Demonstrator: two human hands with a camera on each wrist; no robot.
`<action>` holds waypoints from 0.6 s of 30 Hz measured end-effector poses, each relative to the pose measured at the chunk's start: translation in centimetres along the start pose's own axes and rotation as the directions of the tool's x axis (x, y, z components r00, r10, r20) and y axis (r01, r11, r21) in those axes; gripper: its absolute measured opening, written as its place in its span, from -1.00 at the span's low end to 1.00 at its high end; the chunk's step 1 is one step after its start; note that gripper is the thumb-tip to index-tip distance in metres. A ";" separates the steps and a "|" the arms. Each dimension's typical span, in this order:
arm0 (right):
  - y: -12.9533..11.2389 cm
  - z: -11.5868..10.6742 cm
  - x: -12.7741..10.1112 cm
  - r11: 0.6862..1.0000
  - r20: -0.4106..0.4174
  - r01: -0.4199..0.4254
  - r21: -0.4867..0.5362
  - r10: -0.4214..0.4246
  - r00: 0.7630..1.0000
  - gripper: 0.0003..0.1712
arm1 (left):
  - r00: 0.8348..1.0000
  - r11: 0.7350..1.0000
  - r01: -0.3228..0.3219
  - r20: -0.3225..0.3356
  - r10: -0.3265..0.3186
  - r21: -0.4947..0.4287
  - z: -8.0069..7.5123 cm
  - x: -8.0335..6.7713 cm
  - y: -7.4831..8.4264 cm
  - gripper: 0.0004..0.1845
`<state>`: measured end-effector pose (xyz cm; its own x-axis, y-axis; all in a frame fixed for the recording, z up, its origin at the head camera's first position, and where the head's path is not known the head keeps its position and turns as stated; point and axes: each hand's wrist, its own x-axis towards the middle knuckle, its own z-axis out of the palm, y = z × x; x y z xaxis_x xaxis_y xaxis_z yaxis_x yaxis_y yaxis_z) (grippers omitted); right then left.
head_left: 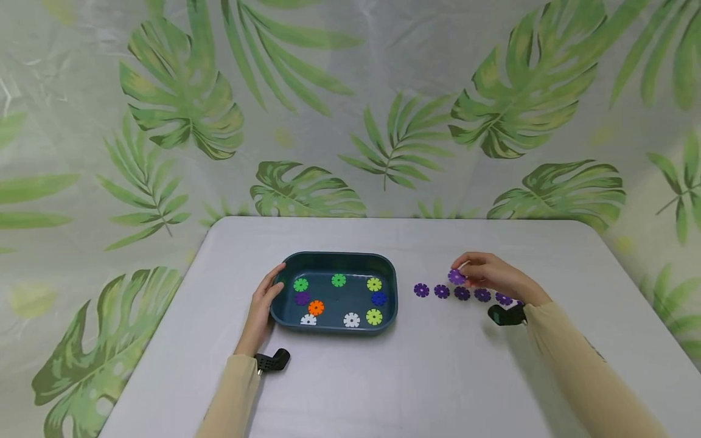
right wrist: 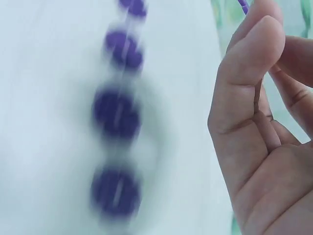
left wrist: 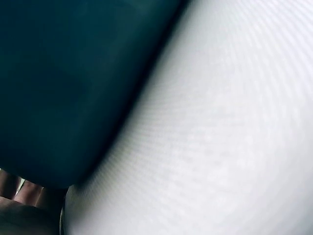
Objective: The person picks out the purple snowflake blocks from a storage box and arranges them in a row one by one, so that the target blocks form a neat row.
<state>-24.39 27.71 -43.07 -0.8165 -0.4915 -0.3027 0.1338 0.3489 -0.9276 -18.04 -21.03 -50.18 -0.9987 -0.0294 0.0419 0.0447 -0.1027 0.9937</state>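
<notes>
My right hand pinches a purple snowflake disc between thumb and fingertips, above a row of purple snowflake discs on the table. In the right wrist view only a sliver of the held purple disc shows past the thumb; the row lies blurred beside the hand. At the other side, my left hand holds the left end of a dark teal tray, thumb at its rim. The left wrist view shows the tray's outer wall close up, with parts of the fingers at its corner.
Inside the tray lie several loose discs: green, yellow-green, orange, white, blue and purple. A white cloth covers the table; behind it hangs a leaf-patterned curtain.
</notes>
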 end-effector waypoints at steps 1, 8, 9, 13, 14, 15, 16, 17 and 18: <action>0.7 -0.8 -0.8 1.000 -0.017 -0.006 0.003 0.006 1.000 -0.65 | 1.000 1.000 0.001 0.000 -0.001 0.002 0.0 0.0 0.0 -0.53; 5.6 -5.4 -6.2 0.997 -0.148 -0.050 0.057 0.058 0.987 -0.72 | 1.000 1.000 0.020 0.014 -0.020 -0.004 0.0 0.0 0.3 -0.53; 6.2 -5.9 -6.9 0.996 -0.170 -0.054 0.075 0.066 0.983 -0.74 | 1.000 1.000 0.021 0.016 -0.021 -0.006 0.0 0.0 0.4 -0.52; 8.2 -7.4 -9.2 0.989 -0.252 -0.050 0.138 0.084 0.964 -0.80 | 1.000 1.000 0.022 0.007 -0.022 0.005 0.1 -0.1 0.5 -0.52; 8.6 -7.6 -9.6 0.989 -0.273 -0.050 0.142 0.087 0.958 -0.79 | 1.000 1.000 0.017 0.002 -0.017 0.001 0.1 0.0 0.1 -0.53; 8.9 -7.8 -9.9 0.990 -0.290 -0.046 0.136 0.084 0.953 -0.78 | 1.000 1.000 0.019 -0.002 -0.019 0.005 0.1 0.0 0.2 -0.53; 9.2 -7.9 -10.1 0.992 -0.312 -0.045 0.120 0.081 0.947 -0.78 | 1.000 1.000 0.019 -0.005 -0.019 0.007 0.1 0.0 0.2 -0.53; 9.4 -7.9 -10.3 0.994 -0.333 -0.049 0.096 0.079 0.940 -0.77 | 1.000 1.000 0.018 -0.006 -0.018 0.008 0.1 0.0 0.1 -0.53; 9.6 -7.8 -10.4 0.996 -0.349 -0.059 0.064 0.078 0.934 -0.76 | 1.000 1.000 0.017 -0.007 -0.017 0.009 0.1 0.0 0.1 -0.53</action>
<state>-19.04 42.42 -47.12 -0.9482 -0.1537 -0.2782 0.2172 0.3259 -0.9201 -18.02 -20.92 -50.03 -0.9991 -0.0349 0.0243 0.0275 -0.0940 0.9952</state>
